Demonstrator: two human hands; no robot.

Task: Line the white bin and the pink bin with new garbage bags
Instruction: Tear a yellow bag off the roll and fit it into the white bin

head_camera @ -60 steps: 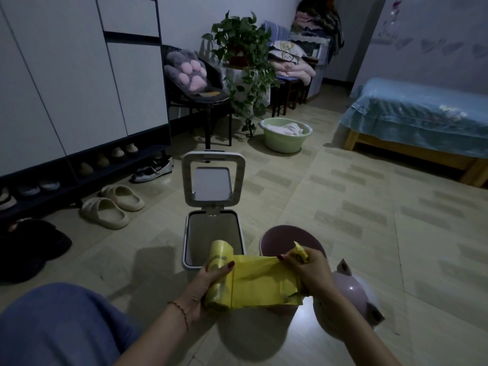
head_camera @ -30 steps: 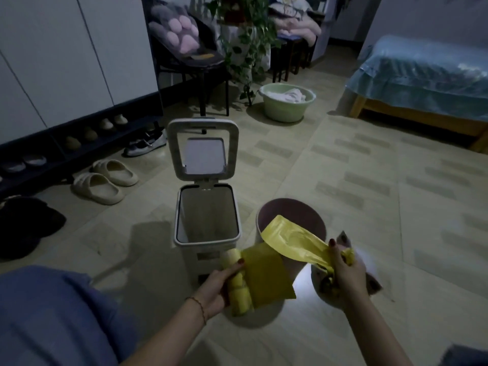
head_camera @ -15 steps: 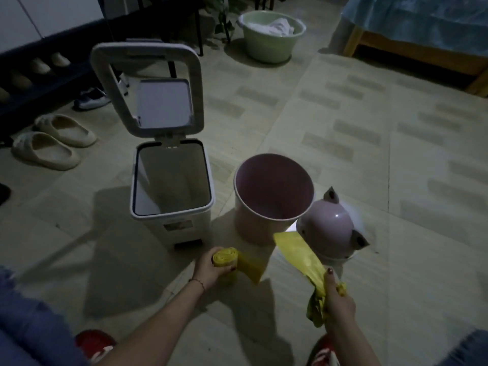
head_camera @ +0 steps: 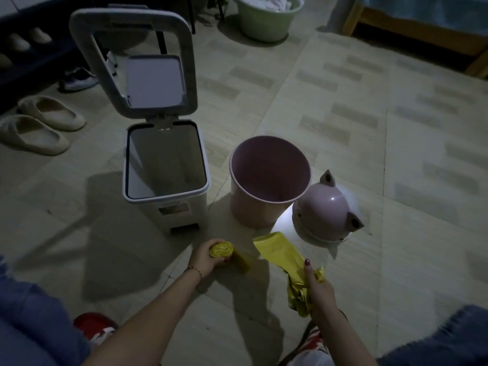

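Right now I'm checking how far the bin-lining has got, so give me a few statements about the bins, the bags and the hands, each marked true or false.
1. The white rectangular pedal bin has its lid raised. True.
2. The round pink plastic bin already holds a yellow bag. False: its inside is bare.
3. The left hand grips the roll of yellow garbage bags. True.
4. The right hand is empty. False: it holds a loose yellow garbage bag, separate from the roll.
5. The pink domed lid with two ears sits on top of the pink bin. False: it lies on the tiled floor beside it.
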